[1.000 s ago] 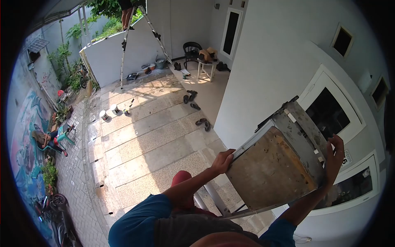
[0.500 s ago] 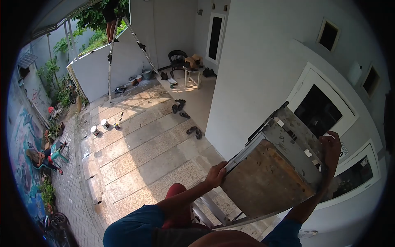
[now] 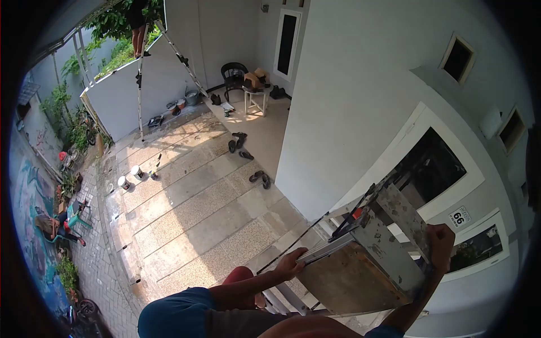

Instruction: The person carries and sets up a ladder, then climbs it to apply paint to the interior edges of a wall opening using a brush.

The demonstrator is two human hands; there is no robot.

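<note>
1. Brown board [image 3: 350, 277], one. Flat, scuffed, stained along its edges; tilted, low and right of centre in my head view, just in front of the body.
2. Grey panels, two. Inner panel [image 3: 378, 243] meets the board along a worn edge; outer panel [image 3: 403, 213] lies beyond it, with a gap between. Both faces marked and patchy.
3. Rail [image 3: 329, 249], one. Pale metal, along the board's upper left edge.
4. Legs [image 3: 291, 296], metal, below the board, seen only in part.
5. Left hand [image 3: 291, 263]. Fingers curled over the near end of the rail, clamped on it as far as I can see.
6. Right hand [image 3: 442, 245]. At the right end of the outer panel, fingers bent inward; I cannot tell whether they clasp it or merely lean there.
7. Weight, my estimate: fairly heavy and bulky, better with two hands than one.
8. Stiffness, my estimate: rigid throughout. Hardly fragile, though worn edges may splinter and dusty faces may slip.
9. Hold points, advised: the rail first, the outer panel's edge second. I would avoid the board's broad face, which offers no lip, and the gap, which could pinch.
10. Surrounds: pale wall [image 3: 338, 112], paved floor [image 3: 220, 200].
</note>
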